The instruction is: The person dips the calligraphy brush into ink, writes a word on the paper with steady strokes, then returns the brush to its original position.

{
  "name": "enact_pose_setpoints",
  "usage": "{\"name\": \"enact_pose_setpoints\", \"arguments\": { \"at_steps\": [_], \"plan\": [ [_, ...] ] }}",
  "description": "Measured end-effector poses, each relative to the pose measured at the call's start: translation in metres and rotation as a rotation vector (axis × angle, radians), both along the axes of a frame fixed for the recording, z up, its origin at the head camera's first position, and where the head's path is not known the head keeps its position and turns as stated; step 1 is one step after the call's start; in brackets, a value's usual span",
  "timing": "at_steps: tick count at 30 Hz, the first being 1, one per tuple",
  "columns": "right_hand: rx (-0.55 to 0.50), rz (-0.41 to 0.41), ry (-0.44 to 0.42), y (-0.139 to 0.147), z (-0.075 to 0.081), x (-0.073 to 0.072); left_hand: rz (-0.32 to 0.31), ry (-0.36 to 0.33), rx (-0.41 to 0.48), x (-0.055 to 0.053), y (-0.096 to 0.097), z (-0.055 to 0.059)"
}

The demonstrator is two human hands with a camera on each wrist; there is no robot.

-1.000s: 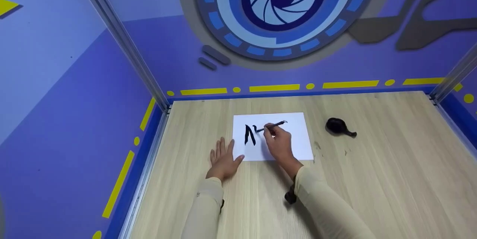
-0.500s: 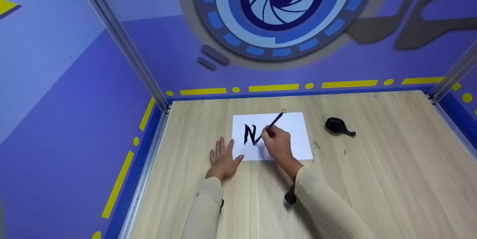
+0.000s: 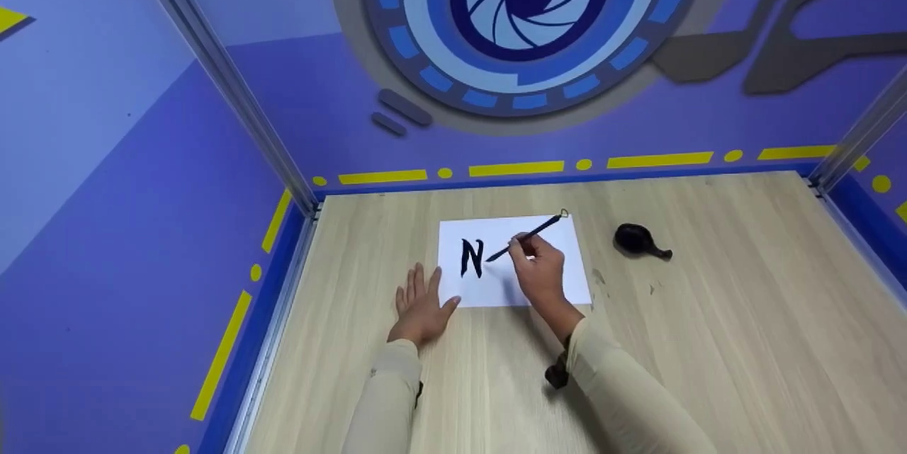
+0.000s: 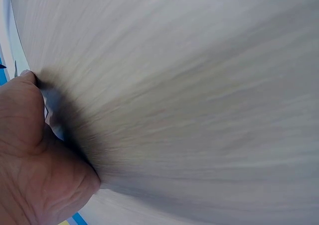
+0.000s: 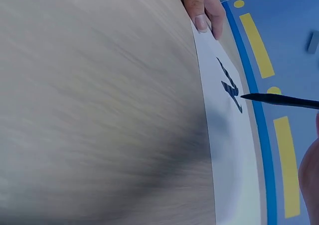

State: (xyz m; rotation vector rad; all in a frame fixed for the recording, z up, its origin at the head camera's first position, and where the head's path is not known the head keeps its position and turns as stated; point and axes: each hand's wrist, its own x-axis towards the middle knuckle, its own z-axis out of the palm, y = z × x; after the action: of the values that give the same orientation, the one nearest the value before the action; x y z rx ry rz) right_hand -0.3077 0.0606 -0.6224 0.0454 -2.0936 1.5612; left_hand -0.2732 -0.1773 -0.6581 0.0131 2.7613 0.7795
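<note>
A white sheet of paper lies on the table with a black letter N on its left part. My right hand pinches a dark writing brush over the sheet, its tip just right of the N. In the right wrist view the brush looks raised off the paper, its black tip pointed. With fingers spread, my left hand rests across the left edge of the paper, thumb on the lower left corner. The left wrist view shows mainly the heel and thumb of the left hand.
A black, rounded object with a short neck lies on the table right of the paper. Dark smudges mark the wood beside the sheet. Purple-blue panels wall the table at the back and sides.
My right hand drew the brush down the last stroke, making the N, then lifted it and shifted right. The brush tilts more to the right now. My left hand keeps its place.
</note>
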Motion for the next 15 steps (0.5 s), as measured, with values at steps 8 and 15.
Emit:
{"name": "enact_pose_setpoints", "arguments": {
  "at_steps": [8, 15],
  "plan": [
    [-0.007, 0.008, -0.042, 0.005, -0.002, 0.001, -0.003, 0.000, -0.013, 0.005, 0.002, 0.010],
    [0.002, 0.002, -0.050, 0.008, -0.001, 0.002, -0.003, -0.017, -0.031, 0.004, 0.004, 0.012]
  ]
}}
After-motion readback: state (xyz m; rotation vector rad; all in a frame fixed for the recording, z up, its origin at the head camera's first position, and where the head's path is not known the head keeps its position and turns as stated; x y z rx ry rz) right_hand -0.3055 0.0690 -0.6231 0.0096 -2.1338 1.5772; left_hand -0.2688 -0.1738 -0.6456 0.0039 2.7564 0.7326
